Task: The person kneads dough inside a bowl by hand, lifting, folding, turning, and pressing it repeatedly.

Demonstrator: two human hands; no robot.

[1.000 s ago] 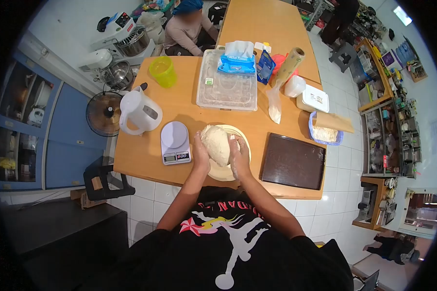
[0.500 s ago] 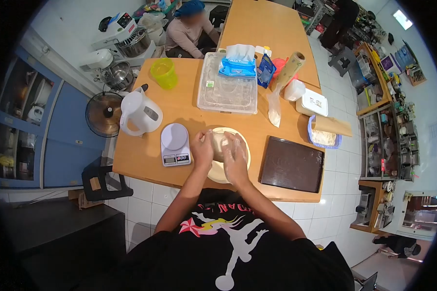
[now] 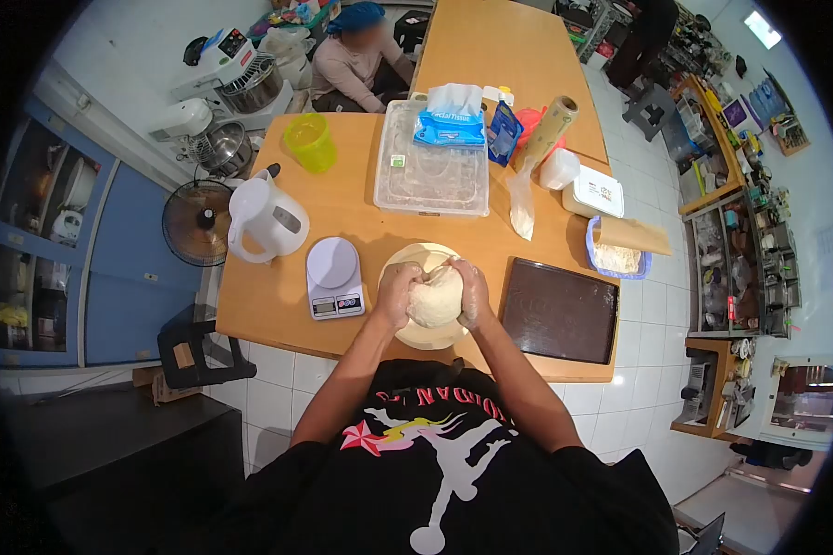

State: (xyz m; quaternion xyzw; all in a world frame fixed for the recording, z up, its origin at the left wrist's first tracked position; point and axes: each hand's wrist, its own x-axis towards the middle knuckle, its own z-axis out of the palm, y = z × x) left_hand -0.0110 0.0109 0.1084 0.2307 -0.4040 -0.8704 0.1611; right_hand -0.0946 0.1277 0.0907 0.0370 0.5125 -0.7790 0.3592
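Note:
A large ball of pale dough (image 3: 436,298) is held between both my hands, over a cream-coloured round bowl (image 3: 420,340). My left hand (image 3: 400,292) wraps its left side, and my right hand (image 3: 473,290) wraps the right side. The fingers curl over the far side of the dough, where a fold shows between them. Flour or dough residue whitens my fingers. To the left of the bowl stands a white kitchen scale (image 3: 334,277); a dark baking tray (image 3: 560,310) lies to the right.
A white electric kettle (image 3: 268,222) and yellow-green cup (image 3: 311,143) stand at the left. Behind the bowl sits a clear lidded box (image 3: 432,176) with a tissue pack (image 3: 451,120). A purple tub of flour (image 3: 617,261) is at the right edge. Another person (image 3: 359,65) sits beyond the table.
My hands have spread to the two sides of the dough, and the ball now shows between them. Earlier they were closer together and covered much of it. The view has shifted slightly.

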